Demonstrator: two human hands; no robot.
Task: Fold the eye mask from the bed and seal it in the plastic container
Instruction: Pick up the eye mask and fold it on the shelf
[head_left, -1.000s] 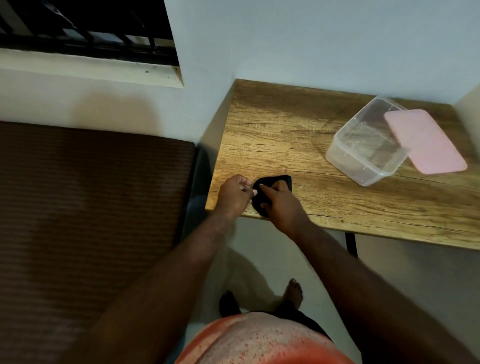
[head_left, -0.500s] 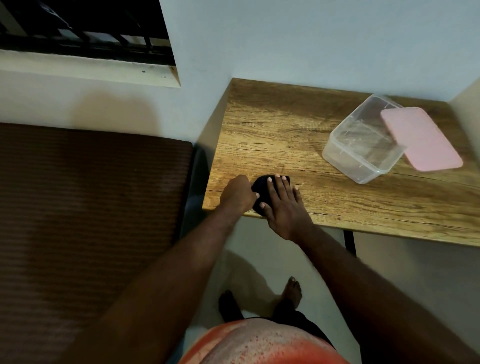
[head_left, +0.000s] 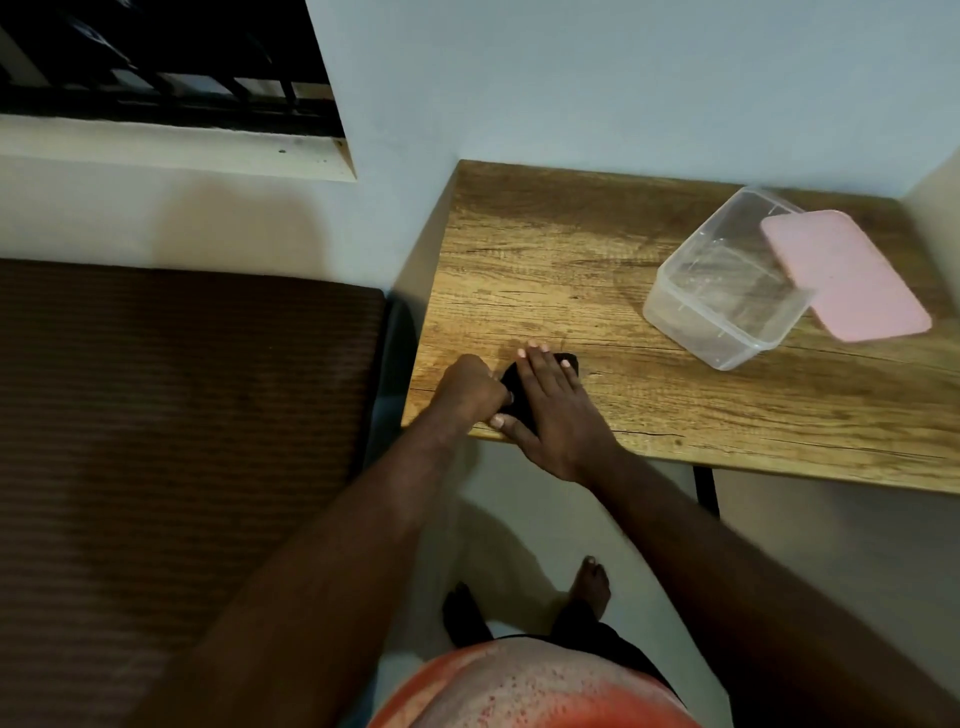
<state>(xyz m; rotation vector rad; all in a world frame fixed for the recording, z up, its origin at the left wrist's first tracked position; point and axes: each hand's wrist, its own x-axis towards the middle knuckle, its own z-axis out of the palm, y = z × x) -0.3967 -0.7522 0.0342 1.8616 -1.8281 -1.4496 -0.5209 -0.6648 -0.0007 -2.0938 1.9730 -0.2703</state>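
Here, eye mask (head_left: 514, 387) under flat right hand (head_left: 553, 410), left hand (head_left: 467, 387) beside.

Black eye mask (head_left: 514, 388), pink lid (head_left: 844, 275), clear container (head_left: 727, 291), brown striped bed (head_left: 182, 415).

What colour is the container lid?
Pink, plain; the lid leans on the container in the head view.

From my feed the room is dim and warm-toned. Light falls from above and behind, throwing a soft shadow on the wall (head_left: 244, 228) and another on the floor (head_left: 519, 540). The desk (head_left: 571, 260) shows mild sheen near its far edge. Wide-angle bending curves the window sill (head_left: 171, 150); forearms near the bottom corners look soft.
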